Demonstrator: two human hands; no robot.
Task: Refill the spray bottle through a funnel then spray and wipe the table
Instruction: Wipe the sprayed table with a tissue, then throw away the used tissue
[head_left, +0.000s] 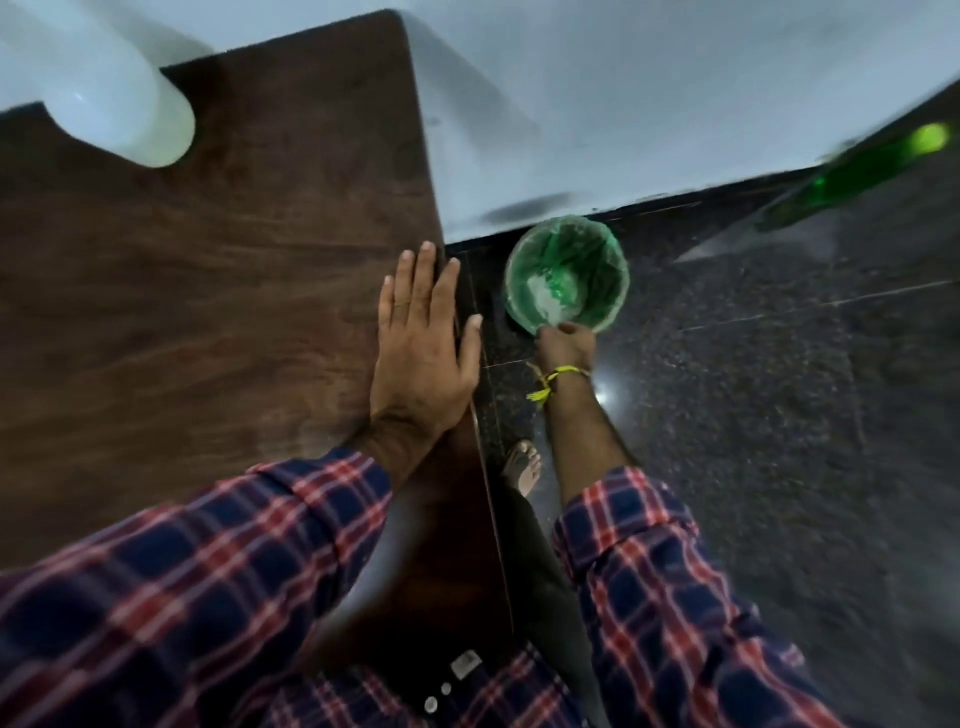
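Observation:
My left hand (423, 343) lies flat, fingers straight and spread, on the right edge of the dark brown wooden table (208, 291). My right hand (566, 343) reaches down beside the table to the near rim of a green-lined bin (602, 260) on the floor. Its fingers point away from me and are hidden behind the back of the hand. Crumpled white paper (545, 299) lies inside the bin. No spray bottle, funnel or cloth is in view.
A white rounded pillar (119, 98) overlaps the table's far left corner. The white wall (623, 104) runs behind the bin. A blurred green object (872, 166) leans at the far right over the dark speckled floor (779, 389). My bare foot (522, 465) stands by the table.

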